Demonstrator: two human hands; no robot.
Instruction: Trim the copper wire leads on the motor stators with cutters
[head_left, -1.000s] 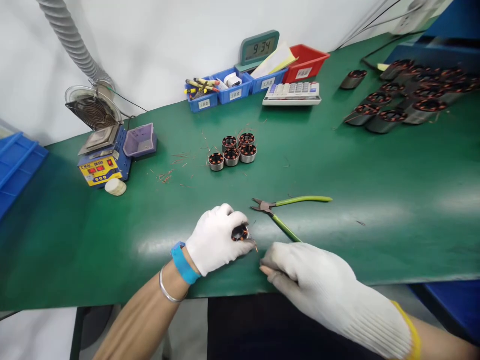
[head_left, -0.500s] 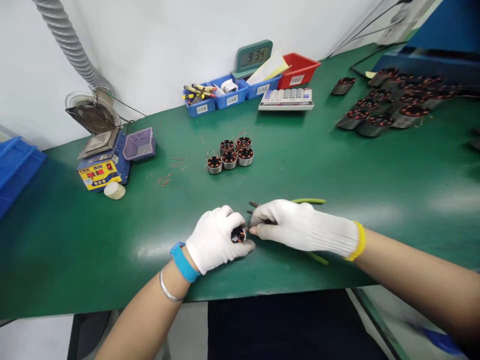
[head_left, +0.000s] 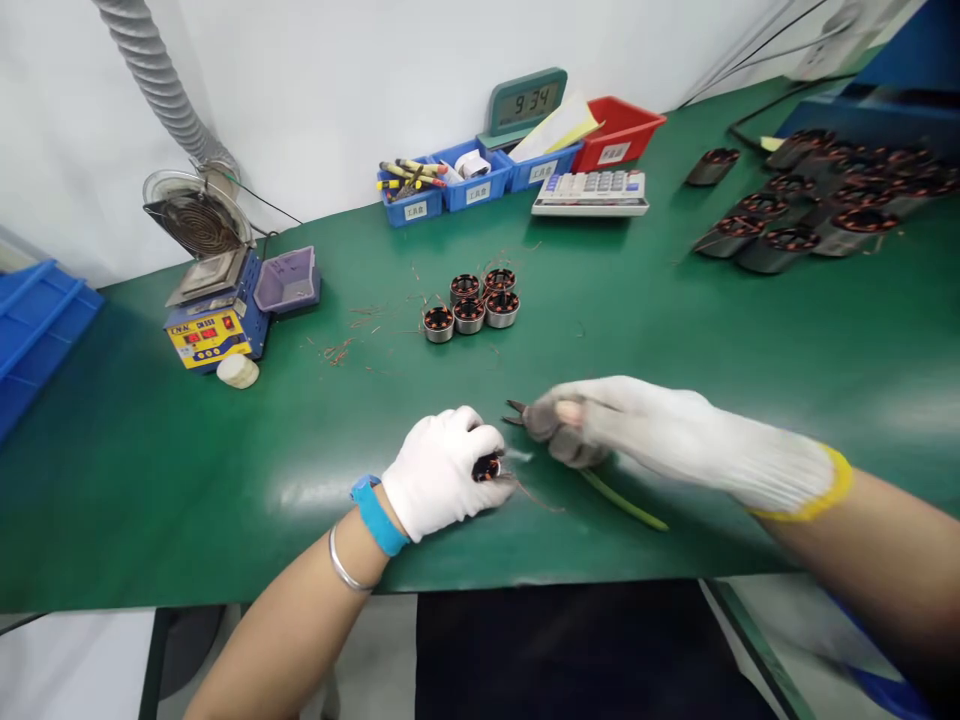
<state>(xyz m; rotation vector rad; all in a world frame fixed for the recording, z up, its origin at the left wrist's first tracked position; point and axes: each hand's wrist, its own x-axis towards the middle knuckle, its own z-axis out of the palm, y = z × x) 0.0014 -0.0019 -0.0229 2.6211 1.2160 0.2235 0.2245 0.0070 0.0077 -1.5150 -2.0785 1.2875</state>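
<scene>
My left hand (head_left: 442, 475), in a white glove, is closed around a small wire-wound motor stator (head_left: 487, 467) and holds it near the front of the bench; the fingers hide much of it. A thin copper wire (head_left: 541, 498) trails from it to the right. To its right, my gloved right hand (head_left: 630, 430) is smeared by motion, with its fingers curled over the middle of green-handled pliers (head_left: 626, 502). Their dark jaws are parted and point left. One handle shows below the hand; the other is hidden.
Several wound stators (head_left: 469, 315) stand mid-bench, beside loose wire scraps (head_left: 339, 352). Larger stators (head_left: 776, 250) crowd the right. Behind are a calculator (head_left: 591, 194), blue bins (head_left: 477, 192), a red bin (head_left: 619, 135) and a clock (head_left: 527, 103). A yellow-fronted heater unit (head_left: 206, 340) sits left.
My right hand has left the wire beside the stator and moved right, over the pliers. The wire end now hangs free. My left hand keeps its hold; the view has shifted slightly.
</scene>
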